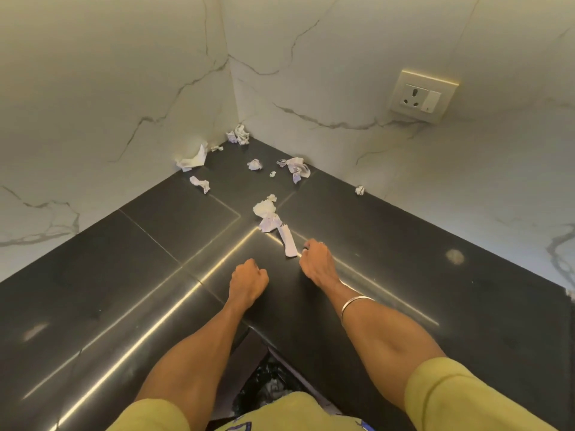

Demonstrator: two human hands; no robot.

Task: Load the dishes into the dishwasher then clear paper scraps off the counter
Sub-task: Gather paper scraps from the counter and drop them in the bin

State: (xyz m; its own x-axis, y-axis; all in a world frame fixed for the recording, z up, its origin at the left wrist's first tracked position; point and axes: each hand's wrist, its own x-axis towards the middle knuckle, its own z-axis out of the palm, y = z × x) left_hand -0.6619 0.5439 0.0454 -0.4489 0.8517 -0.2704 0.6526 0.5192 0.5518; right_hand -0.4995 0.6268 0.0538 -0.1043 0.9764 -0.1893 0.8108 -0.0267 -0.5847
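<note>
Over the dark corner counter [404, 244] the person reaches with both arms, so the paper-clearing part of the task looks to be the step in hand. No dishes and no dishwasher show in this view, so whether the loading is finished cannot be told; the bare counter suggests it may be.

The left hand [249, 279] is curled into a fist over the counter's front edge. Whether it has a scrap inside cannot be seen. The right hand [317, 259] has its fingers bent downward just beside a flat paper strip [287, 241], near it or barely touching, but with nothing clearly in its hold.

Nearly all the clearing seems left. A crumpled clump [267, 213] lies just beyond the strip. More paper scraps [295, 169] are scattered toward the corner. One folded piece [193, 160] leans against the left wall, and a small ball [360, 190] sits by the right wall.

Below the counter's inner corner a dark bin or bag [267, 384] seems to hold pale bits, though it is too murky to be sure.
</note>
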